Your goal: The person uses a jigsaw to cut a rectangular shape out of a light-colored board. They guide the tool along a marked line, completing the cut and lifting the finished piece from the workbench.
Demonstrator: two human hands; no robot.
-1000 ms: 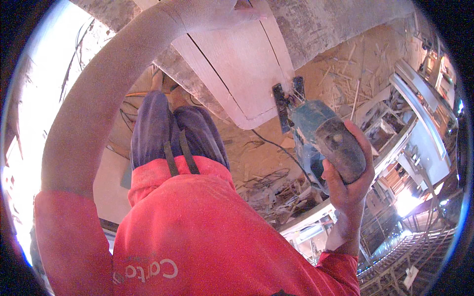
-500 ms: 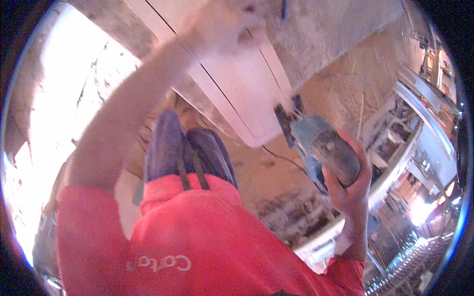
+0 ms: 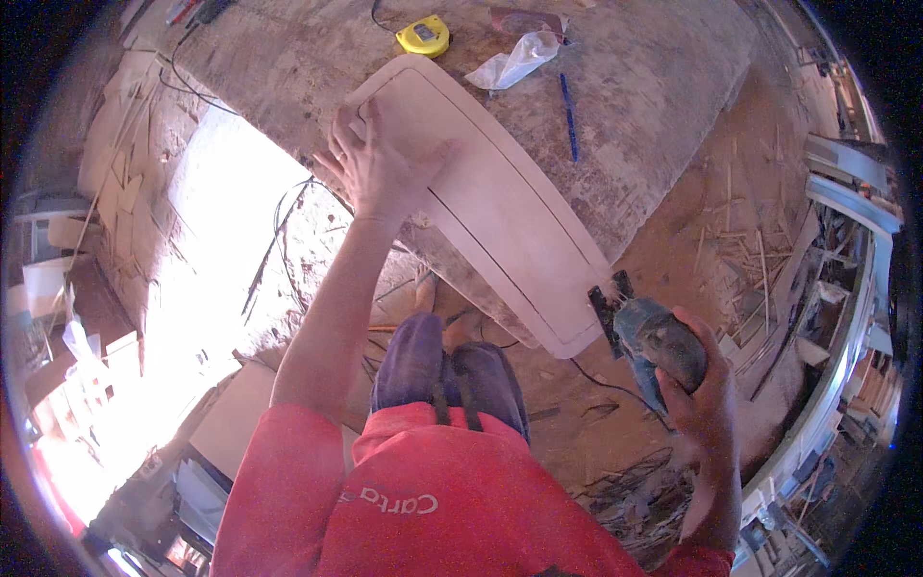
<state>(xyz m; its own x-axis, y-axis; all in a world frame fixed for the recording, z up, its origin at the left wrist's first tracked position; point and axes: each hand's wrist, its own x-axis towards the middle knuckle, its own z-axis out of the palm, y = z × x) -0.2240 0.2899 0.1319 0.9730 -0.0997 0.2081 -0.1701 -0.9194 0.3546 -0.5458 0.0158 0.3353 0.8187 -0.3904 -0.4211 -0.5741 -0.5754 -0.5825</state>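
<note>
Dusty table (image 3: 654, 87) carried a long pale wood panel (image 3: 500, 212), its near end overhanging the edge. Also on it: yellow tape measure (image 3: 424, 36), crumpled plastic bag (image 3: 514, 65), blue pen (image 3: 568, 117). Floor (image 3: 711, 240) w/ wood scraps.

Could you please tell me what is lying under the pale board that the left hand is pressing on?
The board rests on a dusty workbench, its near end overhanging the edge. The bench surface beneath it is covered.
</note>
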